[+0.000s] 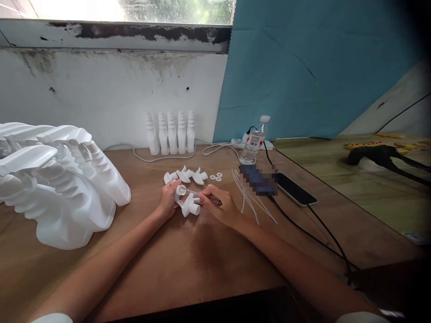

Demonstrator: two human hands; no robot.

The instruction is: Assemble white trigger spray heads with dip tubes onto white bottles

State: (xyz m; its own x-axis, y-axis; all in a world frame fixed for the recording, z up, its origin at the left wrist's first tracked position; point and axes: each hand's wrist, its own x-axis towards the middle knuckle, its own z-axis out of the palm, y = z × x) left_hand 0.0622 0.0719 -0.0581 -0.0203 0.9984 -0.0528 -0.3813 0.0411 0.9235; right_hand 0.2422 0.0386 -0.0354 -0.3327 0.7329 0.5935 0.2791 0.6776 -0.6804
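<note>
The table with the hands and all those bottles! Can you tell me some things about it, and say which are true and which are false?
1. The right hand holds a thin tool. True.
2. The left hand is empty. False: it holds a white plastic part.
3. Five small white bottles stand in a row. True.
4. The clear bottle lies on its side. False: it stands up.
5. The big cloth is red. False: it is blue.
</note>
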